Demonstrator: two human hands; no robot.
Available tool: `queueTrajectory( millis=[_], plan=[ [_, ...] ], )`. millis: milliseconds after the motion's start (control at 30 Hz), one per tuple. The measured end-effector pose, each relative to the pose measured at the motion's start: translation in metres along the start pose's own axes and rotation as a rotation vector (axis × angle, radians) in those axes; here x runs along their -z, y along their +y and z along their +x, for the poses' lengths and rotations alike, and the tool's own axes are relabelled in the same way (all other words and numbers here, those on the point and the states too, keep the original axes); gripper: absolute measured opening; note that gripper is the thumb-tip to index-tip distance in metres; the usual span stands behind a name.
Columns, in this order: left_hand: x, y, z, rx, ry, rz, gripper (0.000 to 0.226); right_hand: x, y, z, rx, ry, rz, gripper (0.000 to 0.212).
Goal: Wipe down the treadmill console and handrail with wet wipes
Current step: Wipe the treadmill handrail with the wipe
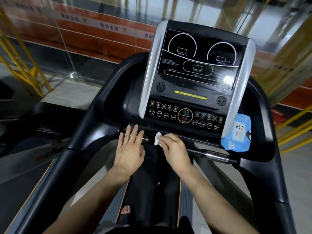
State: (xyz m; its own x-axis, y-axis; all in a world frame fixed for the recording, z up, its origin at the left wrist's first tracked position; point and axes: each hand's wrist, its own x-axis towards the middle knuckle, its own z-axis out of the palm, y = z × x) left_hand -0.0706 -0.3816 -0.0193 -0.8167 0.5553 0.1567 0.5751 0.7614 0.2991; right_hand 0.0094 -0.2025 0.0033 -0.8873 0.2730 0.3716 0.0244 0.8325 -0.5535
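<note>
Wet wipe (157, 138), bunched in the right hand's (173, 150) curled fingers, pressed on the front handrail (214, 155) below the console (194, 78). At its 9 o'clock, the left hand (130, 149) rests flat, fingers straight, probably bracing. Wipe pack (236, 134) parked at 3 o'clock, within reach.

Beyond the machine stands a glass wall (70, 53), and through it shows a red-brown band (94, 36) crossed by white strips with purple lettering too blurred to read. Yellow metal railings (22, 65) slant at the left edge, and more yellow bars (293, 132) run along the right. Pale floor tiles (67, 93) lie below the glass. A second dark machine (28, 125) sits to the left, bearing partly hidden red and white lettering.
</note>
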Motion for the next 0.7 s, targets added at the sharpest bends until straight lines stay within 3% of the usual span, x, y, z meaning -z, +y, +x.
queueTrajectory(
  millis=[300, 500, 700],
  plan=[
    [0.018, 0.024, -0.128, 0.264, 0.072, 0.035, 0.067, 0.0, -0.035, -0.061, 0.193, -0.119, 0.162, 0.018],
    [0.05, -0.011, -0.25, 0.552, 0.121, 0.179, 0.068, -0.046, -0.12, -0.106, 0.412, -0.327, 0.302, 0.015],
    [0.08, -0.037, -0.372, 0.876, 0.204, 0.208, 0.065, -0.081, -0.224, -0.155, 0.677, -0.401, 0.437, 0.019]
  ],
)
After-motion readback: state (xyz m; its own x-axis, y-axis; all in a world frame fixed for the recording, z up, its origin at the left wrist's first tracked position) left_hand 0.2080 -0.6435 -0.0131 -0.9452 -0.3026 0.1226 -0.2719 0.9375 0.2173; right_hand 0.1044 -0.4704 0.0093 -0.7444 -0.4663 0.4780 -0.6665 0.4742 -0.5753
